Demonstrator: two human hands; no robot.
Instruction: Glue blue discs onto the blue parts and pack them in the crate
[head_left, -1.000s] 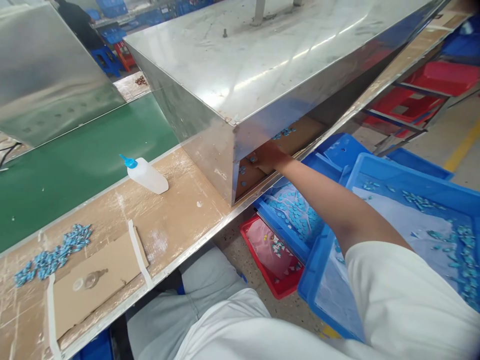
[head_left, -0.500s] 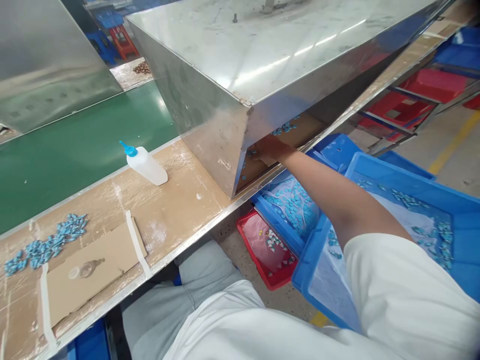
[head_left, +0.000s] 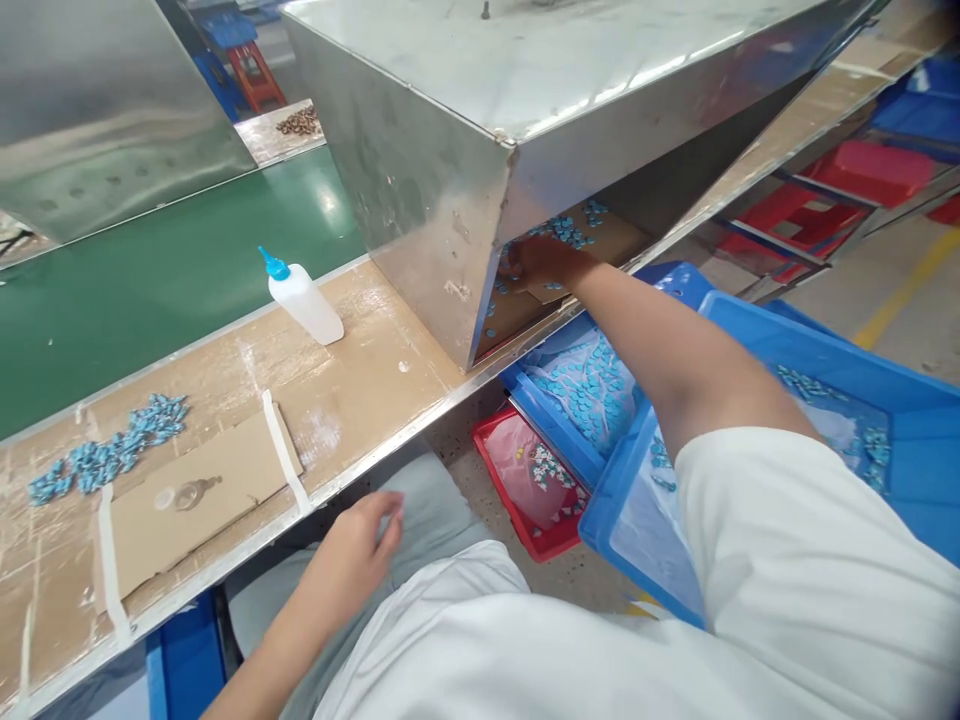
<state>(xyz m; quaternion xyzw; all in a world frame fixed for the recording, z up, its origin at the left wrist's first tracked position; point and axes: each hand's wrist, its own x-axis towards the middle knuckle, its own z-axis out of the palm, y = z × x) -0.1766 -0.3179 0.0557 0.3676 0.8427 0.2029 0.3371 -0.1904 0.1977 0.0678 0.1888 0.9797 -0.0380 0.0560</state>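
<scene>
My right hand [head_left: 551,262] reaches under the metal hood [head_left: 427,200], low over the cardboard lining. Small blue pieces [head_left: 566,232] lie scattered around it. Shadow hides its fingertips, so I cannot see whether they grip a piece. My left hand [head_left: 358,548] hovers above my lap, in front of the bench edge. Its fingers are loosely bent, the thumb stands apart, and nothing shows in it.
A white squeeze bottle [head_left: 306,305] with a blue nozzle stands on the bench [head_left: 367,400]. Left of it are a heap of blue pieces [head_left: 112,450] and a taped cardboard sheet [head_left: 247,490]. Blue bins [head_left: 810,340] and a red tray [head_left: 517,480] sit below, right. A green belt [head_left: 187,260] runs behind.
My left hand has come into view from below, over my lap. Under the hood, my right hand has shifted slightly, and more blue pieces show around it. The camera view has moved a little.
</scene>
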